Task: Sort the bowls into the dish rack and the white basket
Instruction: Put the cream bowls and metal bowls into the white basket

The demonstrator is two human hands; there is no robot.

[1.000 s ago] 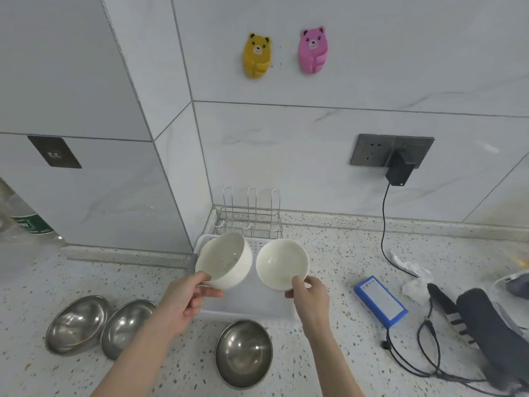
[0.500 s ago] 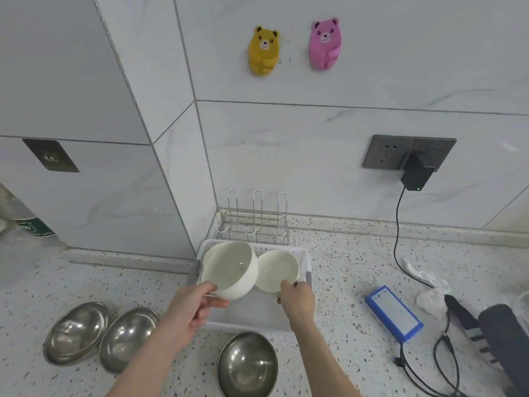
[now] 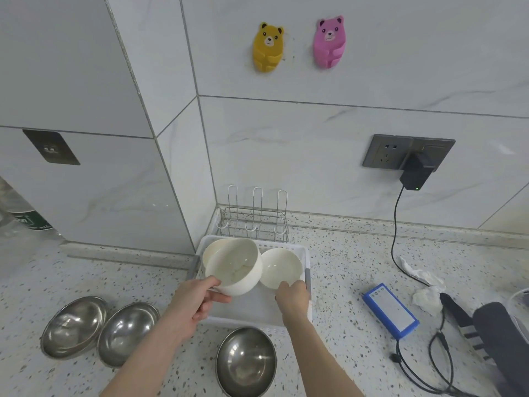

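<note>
Pinched at its near rim, the larger white bowl (image 3: 233, 266) is held by the left hand (image 3: 197, 299), thumb over the lip and fingers curled beneath, so that grip is closed round the bowl. It is tilted, its mouth turned up and toward the camera, and it is carried over the left part of the white basket (image 3: 307, 255). A further white rim is glimpsed just behind it, though whether that belongs to a separate bowl cannot be told. Just beside it on the right, the smaller white bowl (image 3: 282, 267) is gripped at its near edge by the right hand (image 3: 292, 295), fingers curled over the rim; this grip is closed too. That bowl is low inside the basket, tilted toward the camera, and whether it has touched the basket floor cannot be told. The two white bowls are touching or nearly so. Behind the basket, against the wall corner, the wire dish rack (image 3: 253, 222) is seen with three upright loops. On the speckled desk (image 3: 343, 267), nearer the camera, three steel bowls are set: two (image 3: 74, 326) (image 3: 127, 333) side by side at the left, one (image 3: 246, 361) just before the basket. A blue box (image 3: 390, 310), crumpled tissue (image 3: 423, 293) and a black cable (image 3: 396, 224) are noted at the right.
</note>
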